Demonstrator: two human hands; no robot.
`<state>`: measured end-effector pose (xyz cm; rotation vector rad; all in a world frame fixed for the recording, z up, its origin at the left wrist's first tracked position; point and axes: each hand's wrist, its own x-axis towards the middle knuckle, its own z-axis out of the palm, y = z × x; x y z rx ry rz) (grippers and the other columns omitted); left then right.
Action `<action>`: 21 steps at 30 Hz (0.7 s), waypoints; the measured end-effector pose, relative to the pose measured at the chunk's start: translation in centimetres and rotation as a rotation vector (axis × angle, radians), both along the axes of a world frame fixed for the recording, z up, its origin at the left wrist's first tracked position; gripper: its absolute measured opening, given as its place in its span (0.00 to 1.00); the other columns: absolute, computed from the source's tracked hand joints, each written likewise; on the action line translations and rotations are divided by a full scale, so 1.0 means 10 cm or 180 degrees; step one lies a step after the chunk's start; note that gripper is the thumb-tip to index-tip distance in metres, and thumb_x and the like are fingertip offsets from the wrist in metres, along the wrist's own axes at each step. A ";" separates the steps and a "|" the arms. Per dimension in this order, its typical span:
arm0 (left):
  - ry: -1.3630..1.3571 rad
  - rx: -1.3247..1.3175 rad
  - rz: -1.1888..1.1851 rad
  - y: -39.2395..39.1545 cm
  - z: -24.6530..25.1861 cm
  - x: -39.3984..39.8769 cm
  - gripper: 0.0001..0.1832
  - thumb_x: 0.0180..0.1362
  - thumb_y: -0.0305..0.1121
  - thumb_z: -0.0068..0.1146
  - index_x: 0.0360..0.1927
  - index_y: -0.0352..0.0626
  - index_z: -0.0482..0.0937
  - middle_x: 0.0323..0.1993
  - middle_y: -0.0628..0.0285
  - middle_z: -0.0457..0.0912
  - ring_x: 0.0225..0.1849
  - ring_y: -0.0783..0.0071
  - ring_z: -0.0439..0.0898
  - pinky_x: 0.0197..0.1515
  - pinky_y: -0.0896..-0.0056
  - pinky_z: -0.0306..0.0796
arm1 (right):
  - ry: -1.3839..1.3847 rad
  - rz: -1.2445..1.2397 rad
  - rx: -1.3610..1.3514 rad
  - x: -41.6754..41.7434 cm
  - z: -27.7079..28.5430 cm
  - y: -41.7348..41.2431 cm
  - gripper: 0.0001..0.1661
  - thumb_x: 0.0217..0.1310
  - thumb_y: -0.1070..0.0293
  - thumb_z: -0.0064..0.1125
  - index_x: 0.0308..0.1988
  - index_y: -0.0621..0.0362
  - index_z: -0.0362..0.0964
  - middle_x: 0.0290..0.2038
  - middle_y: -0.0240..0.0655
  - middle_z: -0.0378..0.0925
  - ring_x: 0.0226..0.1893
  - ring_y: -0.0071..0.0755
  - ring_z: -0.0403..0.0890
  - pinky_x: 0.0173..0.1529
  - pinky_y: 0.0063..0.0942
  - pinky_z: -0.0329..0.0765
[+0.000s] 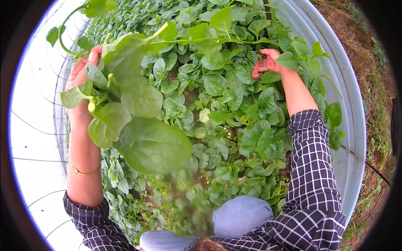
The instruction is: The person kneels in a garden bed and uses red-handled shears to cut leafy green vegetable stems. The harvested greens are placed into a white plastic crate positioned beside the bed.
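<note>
My left hand [81, 81], raised at the left of the view, is closed around a bunch of broad-leaved green stems [135, 84], probably Malabar spinach. Large glossy leaves and pale cut stem ends stick out of the bunch, and one thin stem curls above the hand. My right hand [267, 64] reaches in among the leaves at the upper right, fingers partly curled near thin stems; whether it grips one cannot be told. A long green vine [201, 40] runs across the top between the bunch and the right hand.
Dense low leafy plants [220, 125] cover the bed below both hands. Along the right curves a pale plastic sheet wall [345, 125], with dry grass [377, 94] beyond it. White film over thin wires [34, 125] lies at the left. My knees [241, 216] show at the bottom.
</note>
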<state>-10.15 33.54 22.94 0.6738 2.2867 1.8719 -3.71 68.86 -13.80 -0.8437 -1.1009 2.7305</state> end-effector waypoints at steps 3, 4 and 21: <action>0.0141 0.0031 -0.0090 -0.06 -0.05 -0.07 0.11 0.59 0.38 0.59 0.35 0.39 0.80 0.29 0.70 0.77 0.27 0.85 0.70 0.31 0.83 0.65 | 0.0023 0.0021 0.0072 0.03 -0.05 0.09 0.21 0.65 0.58 0.44 0.40 0.70 0.65 0.25 0.51 0.74 0.30 0.56 0.79 0.33 0.50 0.78; 0.0139 0.0015 -0.0067 -0.09 -0.05 -0.09 0.11 0.59 0.37 0.58 0.36 0.39 0.80 0.30 0.69 0.78 0.28 0.84 0.71 0.32 0.82 0.66 | -0.0035 -0.0092 0.0033 0.00 -0.05 0.05 0.20 0.65 0.59 0.44 0.34 0.69 0.66 0.22 0.50 0.72 0.25 0.55 0.77 0.30 0.49 0.78; -0.0948 0.0267 0.0431 -2.59 -0.59 0.48 0.21 0.64 0.46 0.47 0.52 0.42 0.74 0.46 0.62 0.79 0.47 0.69 0.78 0.53 0.64 0.71 | 0.1249 0.0530 -0.0157 1.44 1.11 -1.84 0.18 0.58 0.64 0.55 0.46 0.60 0.66 0.37 0.43 0.75 0.35 0.37 0.80 0.45 0.40 0.81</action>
